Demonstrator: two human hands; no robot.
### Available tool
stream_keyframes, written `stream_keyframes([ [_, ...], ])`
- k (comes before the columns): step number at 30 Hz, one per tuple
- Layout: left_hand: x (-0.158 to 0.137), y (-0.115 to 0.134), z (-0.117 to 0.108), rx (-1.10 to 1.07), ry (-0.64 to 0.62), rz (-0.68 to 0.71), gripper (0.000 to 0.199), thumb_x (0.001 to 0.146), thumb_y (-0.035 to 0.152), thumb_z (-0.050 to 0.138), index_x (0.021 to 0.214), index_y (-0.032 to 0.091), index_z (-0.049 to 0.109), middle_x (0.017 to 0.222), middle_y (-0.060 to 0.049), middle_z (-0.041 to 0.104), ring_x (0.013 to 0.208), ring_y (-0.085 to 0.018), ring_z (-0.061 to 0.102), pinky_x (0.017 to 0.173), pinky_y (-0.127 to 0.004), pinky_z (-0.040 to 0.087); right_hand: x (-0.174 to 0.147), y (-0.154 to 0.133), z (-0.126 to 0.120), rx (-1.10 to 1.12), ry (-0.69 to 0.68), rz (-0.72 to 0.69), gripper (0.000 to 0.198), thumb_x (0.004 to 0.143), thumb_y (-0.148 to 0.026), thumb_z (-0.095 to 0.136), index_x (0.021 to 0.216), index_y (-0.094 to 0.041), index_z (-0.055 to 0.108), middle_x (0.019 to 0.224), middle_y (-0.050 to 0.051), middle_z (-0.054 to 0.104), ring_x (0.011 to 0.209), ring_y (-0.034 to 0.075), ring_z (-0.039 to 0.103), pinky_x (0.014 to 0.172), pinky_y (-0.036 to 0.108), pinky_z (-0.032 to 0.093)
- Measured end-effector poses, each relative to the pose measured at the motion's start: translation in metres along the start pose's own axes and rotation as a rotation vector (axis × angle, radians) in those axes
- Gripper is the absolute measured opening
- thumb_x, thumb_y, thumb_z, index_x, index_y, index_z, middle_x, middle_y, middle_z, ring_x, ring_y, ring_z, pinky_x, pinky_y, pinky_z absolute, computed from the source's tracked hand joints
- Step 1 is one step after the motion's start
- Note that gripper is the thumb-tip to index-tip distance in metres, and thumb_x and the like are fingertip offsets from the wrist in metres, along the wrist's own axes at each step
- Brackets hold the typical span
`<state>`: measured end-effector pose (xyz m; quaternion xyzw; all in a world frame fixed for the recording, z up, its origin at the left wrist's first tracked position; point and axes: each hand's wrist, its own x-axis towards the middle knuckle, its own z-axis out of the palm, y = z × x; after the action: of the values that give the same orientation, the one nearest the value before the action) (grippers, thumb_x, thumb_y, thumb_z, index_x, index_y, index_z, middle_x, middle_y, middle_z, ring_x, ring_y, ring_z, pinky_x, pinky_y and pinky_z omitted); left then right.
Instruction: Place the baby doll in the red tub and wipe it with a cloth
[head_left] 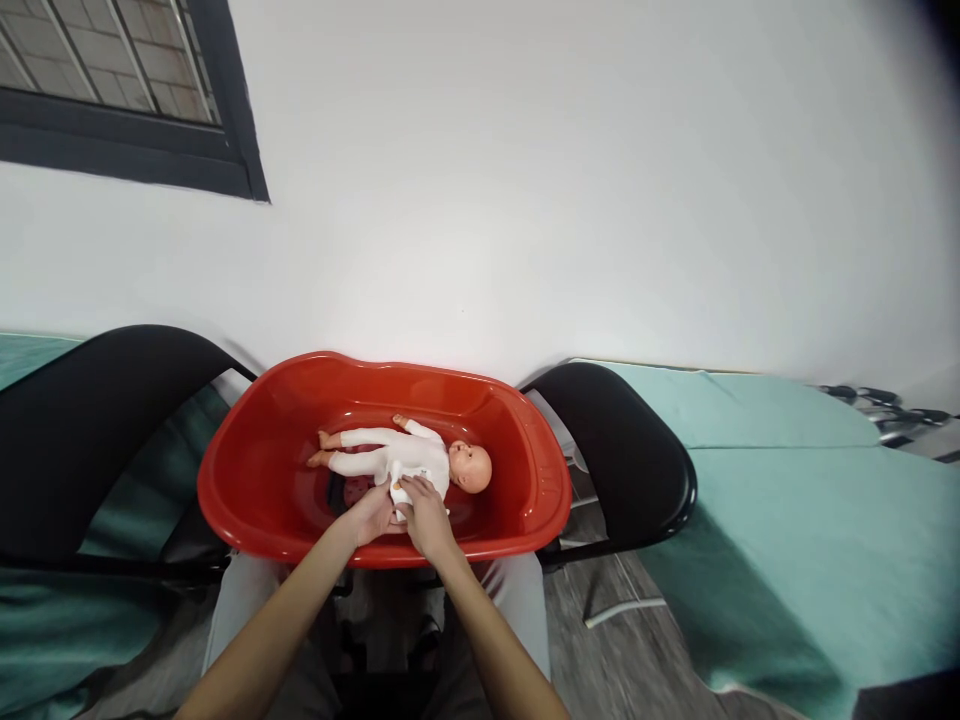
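Note:
A baby doll in a white suit lies on its back inside a red plastic tub, head to the right and bare feet to the left. Both my hands reach into the tub over its near rim. My left hand and my right hand meet at the doll's near side, fingers pinching the white fabric at its waist. The exact grip is small and partly hidden by the fingers.
The tub rests on my lap between two black chairs, one at left and one at right. Teal cloth covers surfaces on both sides. A white wall and a dark-framed window stand behind.

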<state>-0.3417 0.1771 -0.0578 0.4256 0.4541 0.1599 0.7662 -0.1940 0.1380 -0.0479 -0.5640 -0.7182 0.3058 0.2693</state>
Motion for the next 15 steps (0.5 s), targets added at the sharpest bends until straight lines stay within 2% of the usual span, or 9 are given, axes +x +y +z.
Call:
stream_keyframes([
  [3, 0.003, -0.004, -0.004, -0.163, -0.109, -0.026, 0.087, 0.102, 0.069, -0.004, 0.148, 0.015, 0.046, 0.113, -0.012, 0.074, 0.098, -0.021, 0.072, 0.097, -0.036, 0.055, 0.0, -0.004, -0.004, 0.045, 0.066, 0.012, 0.042, 0.086, -0.007, 0.059, 0.124, -0.019, 0.075, 0.13, 0.01, 0.07, 0.13, 0.029, 0.055, 0.116, 0.045, 0.041],
  [5, 0.006, -0.007, -0.006, -0.228, -0.133, -0.057, 0.089, 0.101, 0.072, -0.003, 0.145, 0.013, 0.049, 0.107, -0.012, 0.075, 0.094, -0.021, 0.072, 0.095, -0.035, 0.054, -0.001, -0.005, -0.006, 0.094, 0.113, 0.042, 0.038, 0.084, -0.005, 0.06, 0.115, -0.019, 0.076, 0.12, 0.009, 0.072, 0.121, 0.028, 0.06, 0.11, 0.042, 0.045],
  [8, 0.013, -0.013, -0.009, -0.294, -0.112, -0.07, 0.086, 0.101, 0.076, 0.006, 0.141, 0.015, 0.051, 0.104, -0.012, 0.075, 0.095, -0.022, 0.072, 0.095, -0.035, 0.053, -0.005, -0.001, -0.006, 0.146, 0.171, 0.15, 0.038, 0.082, -0.006, 0.061, 0.114, -0.019, 0.076, 0.123, 0.011, 0.07, 0.121, 0.027, 0.061, 0.11, 0.04, 0.046],
  [11, 0.017, -0.018, -0.011, -0.261, -0.061, -0.072, 0.087, 0.094, 0.086, 0.026, 0.134, 0.015, 0.057, 0.105, -0.014, 0.075, 0.098, -0.024, 0.072, 0.095, -0.035, 0.052, -0.007, 0.002, -0.003, 0.177, 0.191, 0.22, 0.04, 0.081, -0.008, 0.061, 0.116, -0.019, 0.076, 0.127, 0.012, 0.068, 0.123, 0.027, 0.061, 0.11, 0.038, 0.046],
  [13, 0.018, -0.018, -0.013, -0.213, -0.035, -0.078, 0.09, 0.087, 0.09, 0.038, 0.127, 0.014, 0.062, 0.106, -0.015, 0.075, 0.096, -0.025, 0.072, 0.09, -0.034, 0.054, -0.007, 0.002, -0.002, 0.172, 0.186, 0.217, 0.038, 0.078, -0.01, 0.062, 0.112, -0.02, 0.076, 0.123, 0.011, 0.07, 0.119, 0.027, 0.063, 0.107, 0.037, 0.047],
  [15, 0.019, -0.016, -0.015, -0.141, -0.005, -0.072, 0.087, 0.085, 0.09, 0.042, 0.123, 0.014, 0.063, 0.107, -0.015, 0.075, 0.091, -0.025, 0.073, 0.083, -0.033, 0.055, -0.006, 0.002, -0.003, 0.163, 0.179, 0.221, 0.03, 0.074, -0.014, 0.065, 0.102, -0.02, 0.074, 0.112, 0.008, 0.072, 0.108, 0.027, 0.065, 0.099, 0.035, 0.049],
])
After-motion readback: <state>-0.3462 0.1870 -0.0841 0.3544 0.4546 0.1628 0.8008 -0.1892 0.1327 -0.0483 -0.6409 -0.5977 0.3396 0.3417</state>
